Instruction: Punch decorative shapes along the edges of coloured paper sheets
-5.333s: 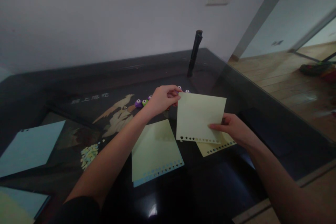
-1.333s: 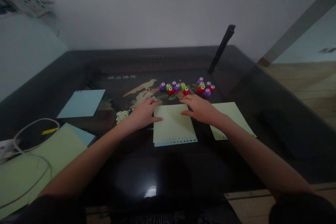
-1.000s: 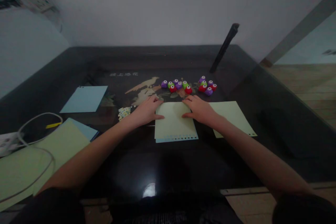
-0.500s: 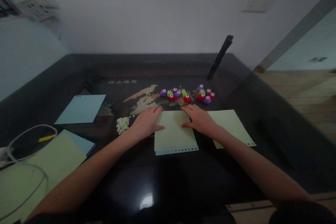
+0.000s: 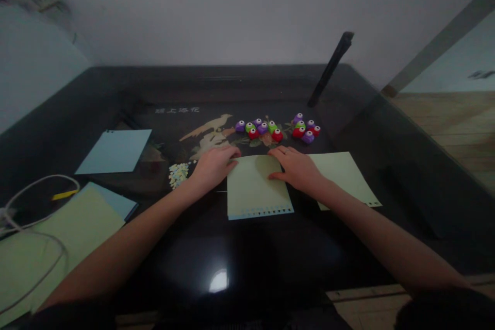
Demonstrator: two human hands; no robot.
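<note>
A pale green sheet (image 5: 255,183) lies over a blue one at the middle of the dark table, with a row of punched holes along the near edge; only a thin blue strip shows. My left hand (image 5: 217,165) grips the far left corner of these sheets between thumb and fingers. At the far right corner, my right hand (image 5: 296,167) rests on the green sheet, fingers bent over the far edge and thumb apart on the paper. Another green sheet (image 5: 342,178) lies partly under my right forearm.
Small paper bits (image 5: 178,175) lie left of my left hand. Colourful eye-topped pieces (image 5: 262,128) stand beyond the sheets. A black rod (image 5: 330,69) rises at the back right. Blue paper (image 5: 118,152), more green paper (image 5: 83,221) and a white cable (image 5: 58,242) are at left.
The green sheet has shifted towards the near edge of the blue one, so less blue shows. My left fingers have drawn closer together at the corner. The camera view has tilted down slightly.
</note>
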